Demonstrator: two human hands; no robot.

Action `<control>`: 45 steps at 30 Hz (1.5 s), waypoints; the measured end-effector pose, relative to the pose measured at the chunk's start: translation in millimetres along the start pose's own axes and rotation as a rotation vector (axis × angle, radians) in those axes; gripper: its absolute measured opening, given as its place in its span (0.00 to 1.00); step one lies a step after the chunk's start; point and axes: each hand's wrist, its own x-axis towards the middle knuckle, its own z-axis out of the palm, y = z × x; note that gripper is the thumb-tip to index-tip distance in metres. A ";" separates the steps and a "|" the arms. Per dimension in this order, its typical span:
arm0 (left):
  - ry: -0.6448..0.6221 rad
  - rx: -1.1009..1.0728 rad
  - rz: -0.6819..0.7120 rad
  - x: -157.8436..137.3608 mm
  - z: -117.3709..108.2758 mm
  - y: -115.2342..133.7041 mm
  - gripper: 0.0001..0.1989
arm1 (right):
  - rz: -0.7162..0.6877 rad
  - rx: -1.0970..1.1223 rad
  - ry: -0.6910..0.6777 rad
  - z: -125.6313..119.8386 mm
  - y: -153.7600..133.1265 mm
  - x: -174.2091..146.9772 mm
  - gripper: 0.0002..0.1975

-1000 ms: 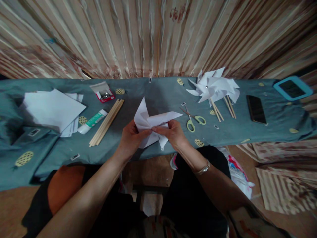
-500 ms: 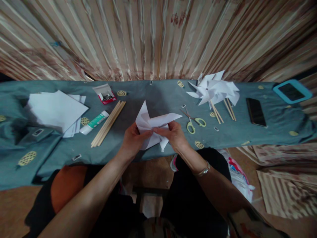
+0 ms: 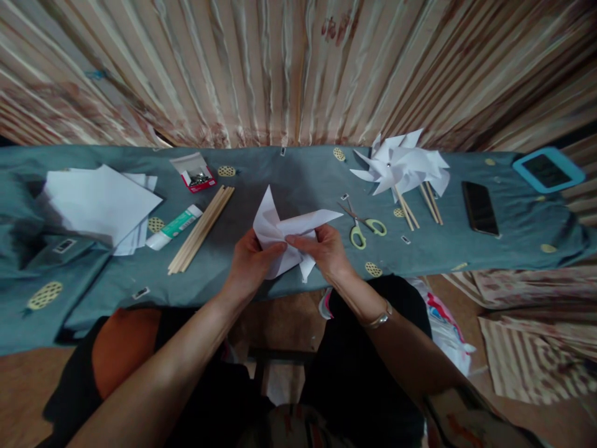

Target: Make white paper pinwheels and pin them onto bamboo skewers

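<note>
Paper pinwheel (image 3: 280, 228) sits in the fingers, left hand (image 3: 247, 260) gripping its left side, right hand (image 3: 332, 254) its right, thumbs (image 3: 304, 244) near its middle, so neither hand is nearer; no clear long axis, one blade pointing forward.

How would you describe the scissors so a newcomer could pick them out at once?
Start at the long blue-grey cloth across the picture. Between the right hand and the cluster of white pinwheels lie the scissors. Their two yellow-green handle loops set them apart from those plain paper shapes.
</note>
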 end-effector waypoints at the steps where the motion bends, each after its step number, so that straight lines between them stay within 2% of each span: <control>1: 0.002 0.006 -0.002 0.2 -0.1 0.8 0.19 | -0.020 -0.004 -0.007 -0.5 -0.2 -0.1 0.17; 6: 0.012 -0.008 0.004 0.2 0.0 4.4 0.17 | -0.050 -0.039 -0.030 -3.0 1.3 0.4 0.20; 13: 0.005 0.003 0.015 -0.4 0.6 1.9 0.17 | -0.040 -0.055 -0.026 -4.8 3.8 0.7 0.17; 29: -0.019 -0.027 0.030 -0.7 -0.2 1.8 0.18 | -0.062 -0.060 0.005 -4.6 1.3 -0.2 0.16; 39: -0.013 0.029 0.071 2.7 -2.5 -0.8 0.19 | -0.073 -0.097 0.009 -6.3 7.7 2.7 0.19; 45: 0.016 0.172 0.134 6.3 -8.8 -1.6 0.22 | -0.085 -0.069 -0.007 -6.6 10.2 3.6 0.18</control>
